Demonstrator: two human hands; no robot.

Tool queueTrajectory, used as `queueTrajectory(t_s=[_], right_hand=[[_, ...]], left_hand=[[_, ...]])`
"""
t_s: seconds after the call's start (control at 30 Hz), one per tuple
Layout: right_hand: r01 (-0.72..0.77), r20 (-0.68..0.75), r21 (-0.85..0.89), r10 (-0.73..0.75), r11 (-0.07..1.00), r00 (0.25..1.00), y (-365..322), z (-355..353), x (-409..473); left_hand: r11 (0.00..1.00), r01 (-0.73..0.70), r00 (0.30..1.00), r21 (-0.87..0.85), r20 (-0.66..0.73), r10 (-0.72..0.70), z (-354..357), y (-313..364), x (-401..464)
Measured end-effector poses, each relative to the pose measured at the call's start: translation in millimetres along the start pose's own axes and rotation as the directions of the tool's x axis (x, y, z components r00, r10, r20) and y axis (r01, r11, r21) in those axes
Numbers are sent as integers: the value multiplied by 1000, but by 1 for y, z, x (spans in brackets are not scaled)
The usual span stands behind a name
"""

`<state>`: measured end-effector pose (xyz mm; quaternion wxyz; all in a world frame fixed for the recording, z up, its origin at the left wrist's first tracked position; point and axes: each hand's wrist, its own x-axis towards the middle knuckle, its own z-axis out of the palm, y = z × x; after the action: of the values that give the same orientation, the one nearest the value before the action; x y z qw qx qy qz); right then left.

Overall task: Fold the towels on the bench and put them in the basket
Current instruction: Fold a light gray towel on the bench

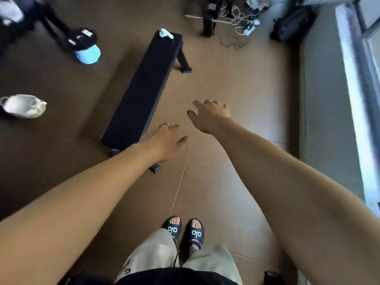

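Note:
A long black bench (144, 85) runs from the lower left to the upper middle of the floor. No towel lies on its top; only a small white object (166, 33) sits at its far end. My left hand (166, 140) hangs with fingers spread just right of the bench's near end and holds nothing. My right hand (209, 115) reaches forward over the bare floor, fingers spread and empty. A white basket (23, 105) with pale cloth in it stands on the floor at the far left.
A light blue round object (88, 53) with black gear on it stands at the upper left. Cables and a power strip (242, 23) lie at the upper right by a dark bag (292, 23). A bright window wall runs along the right. My sandalled feet (185, 231) stand below.

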<state>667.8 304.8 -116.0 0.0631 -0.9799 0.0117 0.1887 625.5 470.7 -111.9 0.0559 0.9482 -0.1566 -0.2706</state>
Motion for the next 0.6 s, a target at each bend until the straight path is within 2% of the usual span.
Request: queueTrajectory(t_s=[0.3, 0.6], right_hand=[[289, 34, -86, -287, 954, 957, -157, -12, 52], [460, 73, -173, -454, 871, 888, -335, -6, 115]], left_hand=[[941, 308, 943, -142, -88, -322, -23, -133, -41], [886, 418, 885, -199, -128, -447, -44, -293, -47]])
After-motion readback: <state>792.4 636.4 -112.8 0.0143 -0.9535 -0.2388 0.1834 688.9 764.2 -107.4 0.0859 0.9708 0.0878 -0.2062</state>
